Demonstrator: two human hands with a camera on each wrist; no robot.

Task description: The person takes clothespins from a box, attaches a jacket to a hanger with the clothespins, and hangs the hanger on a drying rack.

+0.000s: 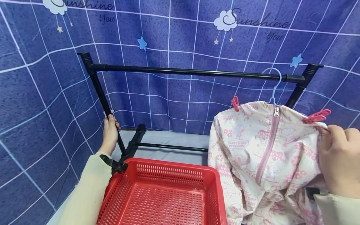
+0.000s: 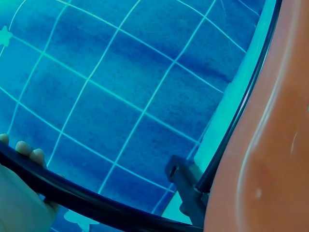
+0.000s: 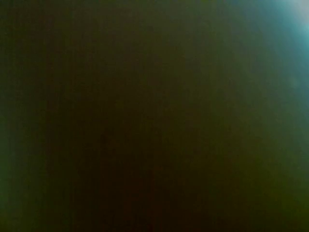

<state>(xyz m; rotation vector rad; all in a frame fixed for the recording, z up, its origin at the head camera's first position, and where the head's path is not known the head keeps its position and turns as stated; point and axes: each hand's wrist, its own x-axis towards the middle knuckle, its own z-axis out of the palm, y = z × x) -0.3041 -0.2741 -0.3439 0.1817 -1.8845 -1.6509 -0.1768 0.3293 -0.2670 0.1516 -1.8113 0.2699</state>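
Note:
A pale jacket [image 1: 244, 137] with pink print and a pink zipper hangs from a light blue hanger [image 1: 279, 82] at the right end of a black clothes rack [image 1: 182, 72]. Pink clothespins sit on its shoulders, the left clothespin [image 1: 235, 103] and the right clothespin [image 1: 316, 116]. My right hand [image 1: 341, 159] pinches the jacket's fabric near the right shoulder. At the far side, my left hand [image 1: 110, 132] grips the rack's left post [image 1: 99, 90]; the left wrist view shows fingers [image 2: 37, 155] around that post. The right wrist view is dark and blurred.
A red perforated basket [image 1: 171, 165] stands in front of the rack, left of the jacket. The rack's foot [image 1: 137, 137] and lower bar [image 1: 171, 146] lie behind it on a pale surface. A blue gridded curtain [image 1: 174, 37] hangs behind.

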